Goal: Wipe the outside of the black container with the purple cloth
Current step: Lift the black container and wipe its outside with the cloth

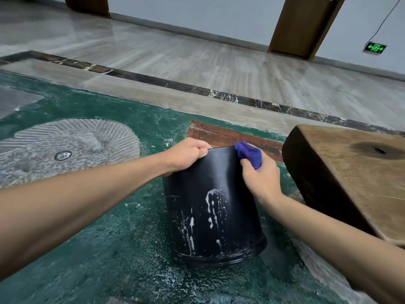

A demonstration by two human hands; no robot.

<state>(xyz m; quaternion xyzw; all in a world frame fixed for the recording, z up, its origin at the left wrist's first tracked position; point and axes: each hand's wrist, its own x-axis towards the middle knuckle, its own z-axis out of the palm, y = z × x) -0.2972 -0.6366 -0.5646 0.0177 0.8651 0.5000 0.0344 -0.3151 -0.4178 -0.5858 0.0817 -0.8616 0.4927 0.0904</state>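
Note:
The black container stands upside down on the wet green floor, its rim at the bottom. White soapy streaks run down the side facing me. My left hand grips its upper left edge, fingers curled over the top. My right hand holds the bunched purple cloth and presses it against the container's upper right edge. The container's far side is hidden.
A thick wooden block sits close on the right of the container. A reddish wooden plank lies just behind it. A round ribbed grey drain area is at the left. Grey marble floor stretches beyond a dark border strip.

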